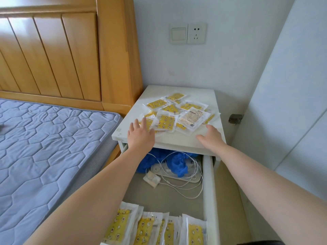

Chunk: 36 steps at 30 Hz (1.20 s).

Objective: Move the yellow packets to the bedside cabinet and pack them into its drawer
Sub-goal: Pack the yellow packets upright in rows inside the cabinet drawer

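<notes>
Okay, loose packets (177, 114): scattered pile on bedside cabinet (177, 91) top, centre frame.
Packed packets (154, 228): upright row, drawer (209, 183) front, bottom centre.
Left hand (140, 133): fingers spread straight, tips touching pile edge, grasping nothing.
Right hand (211, 137): fingers relaxed, flat on top beside pile.
Risk: slick packets likely slide off the top or into cables (185, 174) if scooped fast.
</notes>
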Available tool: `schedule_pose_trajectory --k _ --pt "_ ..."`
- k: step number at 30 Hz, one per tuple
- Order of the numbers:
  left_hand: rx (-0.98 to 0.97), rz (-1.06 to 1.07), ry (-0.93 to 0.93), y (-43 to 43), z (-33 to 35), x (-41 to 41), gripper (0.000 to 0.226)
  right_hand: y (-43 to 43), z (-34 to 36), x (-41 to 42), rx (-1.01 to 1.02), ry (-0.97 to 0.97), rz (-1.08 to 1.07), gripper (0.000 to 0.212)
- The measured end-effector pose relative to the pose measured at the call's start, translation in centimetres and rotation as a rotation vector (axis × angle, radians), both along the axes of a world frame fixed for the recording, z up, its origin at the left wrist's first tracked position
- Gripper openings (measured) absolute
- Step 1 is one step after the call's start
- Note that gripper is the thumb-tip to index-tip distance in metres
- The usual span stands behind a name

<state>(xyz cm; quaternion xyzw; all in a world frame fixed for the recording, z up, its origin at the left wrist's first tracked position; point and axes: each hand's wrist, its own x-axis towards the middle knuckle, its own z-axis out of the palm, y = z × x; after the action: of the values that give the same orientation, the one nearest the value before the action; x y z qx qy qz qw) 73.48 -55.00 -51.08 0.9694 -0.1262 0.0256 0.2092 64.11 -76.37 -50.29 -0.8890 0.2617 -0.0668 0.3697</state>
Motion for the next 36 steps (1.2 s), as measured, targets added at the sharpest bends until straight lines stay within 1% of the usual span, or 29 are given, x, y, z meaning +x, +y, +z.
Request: schedule_pose_trajectory --k 2,5,10,15,18,20,24,26,27,28,30,31,34,36 --pt "-0.006 0.071 0.066 -0.3 0.3 1.1 0.062 -0.2 0.0 0.7 -0.008 -0.019 -0.018 0.066" --pt "0.035 0.173 0.172 -1.0 0.9 2.0 0.07 -0.4 -0.3 1.7 -0.041 -0.011 -0.054 0.069" --pt "0.145 0.26 0.157 -2.5 1.6 2.5 0.086 -0.7 -1.4 2.5 -0.091 0.021 -0.032 0.076" --pt "0.105 0.304 0.216 -4.0 2.0 3.5 0.094 -1.3 -1.5 2.7 -0.064 0.006 -0.015 0.075" --pt "0.101 0.306 0.211 -4.3 2.1 3.7 0.094 -1.4 -1.7 2.8 -0.079 0.008 -0.005 0.078" --pt "0.069 0.296 0.211 -4.3 2.0 3.9 0.091 -1.5 -1.8 2.8 -0.09 0.018 0.002 0.081" --pt "-0.183 0.234 0.248 -3.5 2.1 4.1 0.086 -1.5 -1.8 2.9 -0.08 0.033 0.006 0.08" --pt "-0.258 0.215 0.251 -3.0 2.3 4.2 0.083 -1.4 -1.8 2.9 -0.075 0.03 0.004 0.08" --pt "-0.288 0.228 0.266 -2.7 2.2 4.4 0.078 -1.4 -1.8 2.8 -0.072 0.027 0.003 0.079" --pt "-0.318 0.249 0.3 -2.5 2.3 4.5 0.066 -1.3 -1.7 2.7 -0.068 0.021 0.006 0.079" --pt "-0.339 0.296 0.395 -2.0 2.5 4.9 0.032 -1.3 -1.6 2.6 -0.04 0.005 0.012 0.078" --pt "-0.357 0.315 0.434 -1.8 2.6 5.0 0.024 -1.2 -1.5 2.5 -0.026 -0.001 0.014 0.078" --pt "-0.507 0.325 0.491 -1.5 2.2 5.2 0.025 -0.9 -1.2 2.1 -0.004 -0.038 0.012 0.079" --pt "-0.652 0.322 0.54 -1.3 1.7 5.3 0.02 -0.8 -1.0 1.7 -0.005 -0.088 -0.004 0.074"
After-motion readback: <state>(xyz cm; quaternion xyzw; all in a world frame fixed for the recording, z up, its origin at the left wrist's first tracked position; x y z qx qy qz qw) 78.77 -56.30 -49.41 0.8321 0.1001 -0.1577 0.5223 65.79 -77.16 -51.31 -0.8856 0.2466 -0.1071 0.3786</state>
